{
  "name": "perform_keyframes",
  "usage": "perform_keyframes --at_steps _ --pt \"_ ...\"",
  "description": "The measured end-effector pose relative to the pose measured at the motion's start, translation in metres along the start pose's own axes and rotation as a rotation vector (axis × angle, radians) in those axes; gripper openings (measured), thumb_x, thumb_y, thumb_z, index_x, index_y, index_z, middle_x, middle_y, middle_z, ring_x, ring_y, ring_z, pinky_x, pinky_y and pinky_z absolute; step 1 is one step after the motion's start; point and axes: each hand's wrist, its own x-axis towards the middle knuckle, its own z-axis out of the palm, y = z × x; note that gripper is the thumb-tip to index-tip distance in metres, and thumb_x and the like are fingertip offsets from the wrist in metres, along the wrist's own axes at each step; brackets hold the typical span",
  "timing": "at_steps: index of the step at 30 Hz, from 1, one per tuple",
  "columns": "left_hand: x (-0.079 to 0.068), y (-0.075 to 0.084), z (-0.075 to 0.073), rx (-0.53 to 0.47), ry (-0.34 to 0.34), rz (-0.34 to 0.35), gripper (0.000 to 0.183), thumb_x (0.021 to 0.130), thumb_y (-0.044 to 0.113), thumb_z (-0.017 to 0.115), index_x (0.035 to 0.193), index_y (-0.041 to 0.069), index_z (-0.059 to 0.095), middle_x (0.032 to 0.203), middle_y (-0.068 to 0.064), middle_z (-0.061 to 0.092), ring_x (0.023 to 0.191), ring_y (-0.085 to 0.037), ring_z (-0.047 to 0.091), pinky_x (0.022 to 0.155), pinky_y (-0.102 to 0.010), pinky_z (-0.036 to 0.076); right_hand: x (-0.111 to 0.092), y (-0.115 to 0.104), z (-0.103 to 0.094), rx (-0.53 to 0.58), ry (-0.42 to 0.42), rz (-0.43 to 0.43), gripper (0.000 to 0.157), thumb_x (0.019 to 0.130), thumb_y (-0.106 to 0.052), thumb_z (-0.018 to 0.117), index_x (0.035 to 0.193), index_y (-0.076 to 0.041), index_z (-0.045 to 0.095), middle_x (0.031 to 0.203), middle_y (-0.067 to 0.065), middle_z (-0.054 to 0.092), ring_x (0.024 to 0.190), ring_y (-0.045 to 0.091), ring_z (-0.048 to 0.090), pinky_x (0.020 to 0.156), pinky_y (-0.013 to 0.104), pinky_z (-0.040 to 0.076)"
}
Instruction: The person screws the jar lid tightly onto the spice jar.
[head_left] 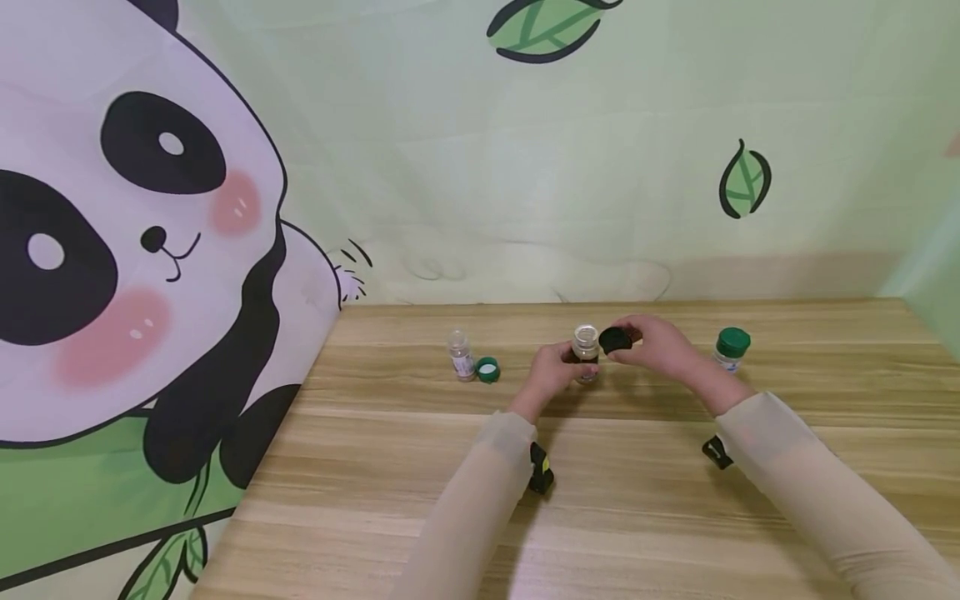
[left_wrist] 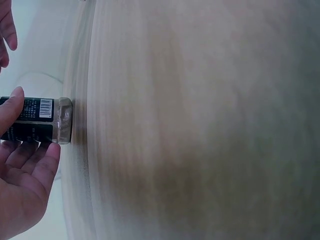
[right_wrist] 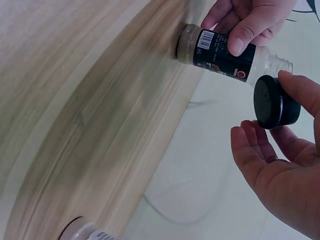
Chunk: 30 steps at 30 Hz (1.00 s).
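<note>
- Left-wrist view: left edge cuts off the held jar (left_wrist: pixel 41 116) and right hand (left_wrist: pixel 7 31).
- Right-wrist view: bottom edge crops another jar (right_wrist: pixel 82 230).
- Head view: right wrist (head_left: pixel 716 385) hides the green-capped jar's (head_left: pixel 732 344) base; clear jar's (head_left: pixel 461 357) print is illegibly small.

Pale green backdrop (head_left: pixel 637 158) stretched behind table, faintly creased. Large cartoon panda (head_left: pixel 180 225) printed across left side, cheeks tinted pink, outlines drawn in black. Upper leaf (head_left: pixel 543 29) cut off by top of head view; smaller leaf (head_left: pixel 745 179) placed farther right. More leaves (head_left: pixel 168 567) printed at lower left, beneath green area (head_left: pixel 75 479). Tabletop (head_left: pixel 360 492) finished in light wood grain, streaked lengthwise, far edge set against backdrop. Scene softly lit; faint shadows cast on wood.
</note>
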Motion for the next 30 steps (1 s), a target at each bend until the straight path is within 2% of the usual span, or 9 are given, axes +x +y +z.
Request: perform_keyframes --at_steps 16,24,30 --pt "0.000 -0.001 0.000 -0.015 -0.003 -0.006 0.037 0.091 0.019 0.078 0.126 0.008 0.072 0.131 -0.010 0.072 0.122 -0.023 0.068 0.101 -0.034 0.053 0.002 -0.005 -0.002 -0.048 0.002 0.003 0.047 0.091 -0.016 0.074 0.128 0.010 0.061 0.116 0.029 0.067 0.110 0.044 0.062 0.096 0.057 0.050" --pt "-0.001 -0.001 -0.001 -0.026 0.001 -0.001 0.035 0.091 0.018 0.079 0.124 0.008 0.073 0.130 -0.011 0.073 0.113 -0.020 0.069 0.089 -0.027 0.052 0.003 -0.009 -0.003 -0.038 0.011 -0.016 0.047 0.092 -0.016 0.074 0.129 0.009 0.060 0.121 0.029 0.066 0.115 0.045 0.061 0.096 0.057 0.051" --pt "-0.001 0.000 -0.001 -0.024 -0.002 0.000 0.035 0.091 0.017 0.078 0.124 0.008 0.072 0.130 -0.011 0.073 0.114 -0.020 0.069 0.088 -0.025 0.051 0.005 -0.012 -0.002 0.003 0.002 -0.017 0.048 0.092 -0.014 0.073 0.131 0.010 0.058 0.126 0.032 0.065 0.119 0.049 0.060 0.094 0.056 0.055"
